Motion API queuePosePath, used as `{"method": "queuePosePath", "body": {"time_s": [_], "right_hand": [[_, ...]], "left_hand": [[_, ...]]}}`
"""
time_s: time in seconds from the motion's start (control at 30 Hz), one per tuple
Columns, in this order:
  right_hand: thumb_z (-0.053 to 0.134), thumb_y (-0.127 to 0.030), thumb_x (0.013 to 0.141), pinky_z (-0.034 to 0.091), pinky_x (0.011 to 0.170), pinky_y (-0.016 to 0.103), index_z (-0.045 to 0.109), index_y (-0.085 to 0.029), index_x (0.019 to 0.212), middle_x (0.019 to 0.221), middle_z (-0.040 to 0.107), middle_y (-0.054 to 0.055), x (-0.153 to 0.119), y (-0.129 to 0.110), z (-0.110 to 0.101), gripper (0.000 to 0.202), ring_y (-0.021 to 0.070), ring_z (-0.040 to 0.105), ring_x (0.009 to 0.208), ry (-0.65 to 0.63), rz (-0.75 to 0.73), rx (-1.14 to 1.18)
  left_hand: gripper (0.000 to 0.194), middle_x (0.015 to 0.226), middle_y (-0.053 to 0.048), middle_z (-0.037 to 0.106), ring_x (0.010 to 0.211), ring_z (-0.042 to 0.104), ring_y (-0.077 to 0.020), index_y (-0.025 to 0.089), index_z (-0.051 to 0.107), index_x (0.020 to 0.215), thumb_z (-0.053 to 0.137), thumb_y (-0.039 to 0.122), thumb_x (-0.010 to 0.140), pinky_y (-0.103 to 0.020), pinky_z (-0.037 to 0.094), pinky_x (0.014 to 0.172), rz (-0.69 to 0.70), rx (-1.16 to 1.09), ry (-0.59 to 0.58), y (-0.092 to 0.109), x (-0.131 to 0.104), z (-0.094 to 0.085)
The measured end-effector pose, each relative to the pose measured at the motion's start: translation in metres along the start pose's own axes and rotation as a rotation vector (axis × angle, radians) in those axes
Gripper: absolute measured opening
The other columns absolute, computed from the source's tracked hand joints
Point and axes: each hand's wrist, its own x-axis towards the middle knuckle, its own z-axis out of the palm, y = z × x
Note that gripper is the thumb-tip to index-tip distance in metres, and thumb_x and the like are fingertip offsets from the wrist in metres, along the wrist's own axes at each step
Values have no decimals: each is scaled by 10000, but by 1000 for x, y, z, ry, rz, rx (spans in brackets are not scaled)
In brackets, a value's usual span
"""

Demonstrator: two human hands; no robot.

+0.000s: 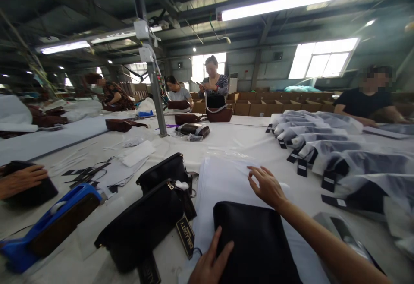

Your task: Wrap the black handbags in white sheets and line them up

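Observation:
A black handbag [255,241] lies on a stack of white sheets [223,176] in front of me. My left hand [211,260] grips the bag's near left edge, with finger and thumb showing on its surface. Beyond the bag, my right hand [267,187] is over the sheets, its fingers bent and apart, with nothing visible in them. To the left, a black bag with a zip [142,223] stands in front of another black bag [164,171]. A black hang tag [185,236] with gold lettering lies between the zipped bag and the sheets.
A blue tape dispenser [54,223] sits at left, near another person's hand [29,178] on a dark bag. Bags in translucent wrapping [352,159] line the right side. A metal post [157,98] rises from the table. Several people work beyond.

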Motion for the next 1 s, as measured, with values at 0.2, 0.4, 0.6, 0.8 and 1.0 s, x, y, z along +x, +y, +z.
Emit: {"method": "queuePosePath", "body": {"time_s": [0.2,0.4,0.6,0.8,1.0], "right_hand": [[478,-156,923,329,1132,472,572,-202,985,1243,648,91,-30,-39,-49,122,206,602,1155,113,-157,7],[505,-94,904,317,1152,479,592,-204,1037,1239,663,67,-74,-62,-69,193,190,621,1123,108,-346,-7],[540,-148,912,338,1145,471,557,-195,1246,1039,703,49,-108,-78,-81,338,181,654,979,64,-309,34],[499,-96,891,356,1124,475,544,-227,1345,824,661,14,-128,-97,-88,474,178,618,800,-39,-193,5],[479,-82,912,421,1082,467,657,-241,1203,1160,690,65,-156,-109,-82,377,204,640,1044,2,-209,11]], "left_hand": [[704,1499,-108,433,1183,614,-242,314,205,1519,581,284,925,-349,572,902,-201,9,71,-6,41,-53],[814,1606,-177,144,1454,188,-387,245,214,1522,676,355,861,-614,275,1126,64,324,312,1,112,-90],[385,1117,-39,698,1050,639,-191,234,562,1284,556,111,919,-472,371,1113,291,242,-17,11,114,-94],[233,1016,-55,696,936,638,-191,182,650,1107,534,94,926,-319,555,826,370,170,-2,13,59,-66],[232,1005,-63,693,926,651,-176,176,648,1110,508,98,942,-312,562,827,382,160,-35,18,25,-57]]}}
